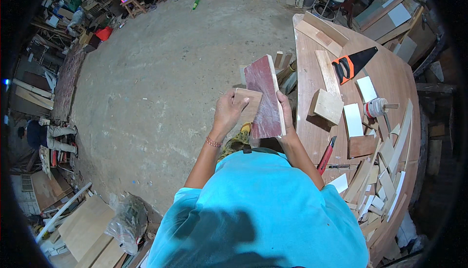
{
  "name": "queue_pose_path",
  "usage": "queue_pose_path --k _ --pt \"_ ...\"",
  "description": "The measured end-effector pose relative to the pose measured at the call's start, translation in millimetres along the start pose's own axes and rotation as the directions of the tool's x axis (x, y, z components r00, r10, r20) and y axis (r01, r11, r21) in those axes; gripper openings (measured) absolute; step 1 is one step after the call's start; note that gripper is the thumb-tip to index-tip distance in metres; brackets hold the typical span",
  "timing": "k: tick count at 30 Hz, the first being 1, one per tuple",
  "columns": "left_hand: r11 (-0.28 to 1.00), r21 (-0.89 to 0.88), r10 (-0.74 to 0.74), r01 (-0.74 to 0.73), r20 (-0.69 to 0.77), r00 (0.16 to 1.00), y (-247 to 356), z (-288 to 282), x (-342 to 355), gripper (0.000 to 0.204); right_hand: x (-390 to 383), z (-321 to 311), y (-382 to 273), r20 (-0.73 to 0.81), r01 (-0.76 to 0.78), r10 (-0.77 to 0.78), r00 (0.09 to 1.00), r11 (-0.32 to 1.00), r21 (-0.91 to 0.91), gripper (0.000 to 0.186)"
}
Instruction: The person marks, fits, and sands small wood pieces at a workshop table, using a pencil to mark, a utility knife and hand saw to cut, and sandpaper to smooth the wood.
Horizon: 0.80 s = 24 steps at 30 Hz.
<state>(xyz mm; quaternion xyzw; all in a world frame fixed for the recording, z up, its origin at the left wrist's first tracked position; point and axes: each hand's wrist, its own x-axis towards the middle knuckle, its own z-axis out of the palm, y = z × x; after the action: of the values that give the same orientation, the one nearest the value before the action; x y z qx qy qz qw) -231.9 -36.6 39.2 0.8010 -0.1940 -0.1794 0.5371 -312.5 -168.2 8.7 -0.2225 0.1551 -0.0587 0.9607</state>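
My left hand [228, 110] is closed on a small light-brown wooden board [249, 106], thumb lying across its face. My right hand [286, 112] grips the right edge of a larger wooden board [262, 90] with a scuffed dark-red face and pale edges. Both boards are held up in front of my body, and the small one overlaps the red face of the large one. Whether the two press together I cannot tell. Beside my right arm, a red utility knife [326, 156] lies on the wooden worktable [312, 44].
On the table are a handsaw [354, 65] with an orange handle, a wooden block [326, 106], a can [375, 107] and several scrap strips [387, 180]. Boards and a plastic bag [127, 224] lie at the lower left. Two other people [48, 135] are farther off.
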Motion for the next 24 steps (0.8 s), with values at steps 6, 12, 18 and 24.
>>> queue_pose_path --k 6,12,18,24 --pt "0.957 -0.288 -0.004 0.022 0.064 0.998 -15 7 4 0.021 -2 -2 -3 -0.003 0.045 -0.045 0.999 0.995 -0.094 0.046" --pt "0.889 -0.455 -0.022 0.047 0.061 0.998 -26 21 4 0.021 -2 0 3 0.074 0.281 -0.275 0.958 0.867 -0.412 0.052" --pt "0.87 -0.494 -0.04 0.008 -0.054 0.998 -37 20 10 0.023 -15 1 15 0.211 0.372 -0.497 0.842 0.251 -0.893 0.058" --pt "0.946 -0.325 0.042 -0.005 0.107 0.993 -31 35 -2 0.026 13 -14 -11 0.12 0.346 -0.625 0.771 0.254 -0.903 0.057"
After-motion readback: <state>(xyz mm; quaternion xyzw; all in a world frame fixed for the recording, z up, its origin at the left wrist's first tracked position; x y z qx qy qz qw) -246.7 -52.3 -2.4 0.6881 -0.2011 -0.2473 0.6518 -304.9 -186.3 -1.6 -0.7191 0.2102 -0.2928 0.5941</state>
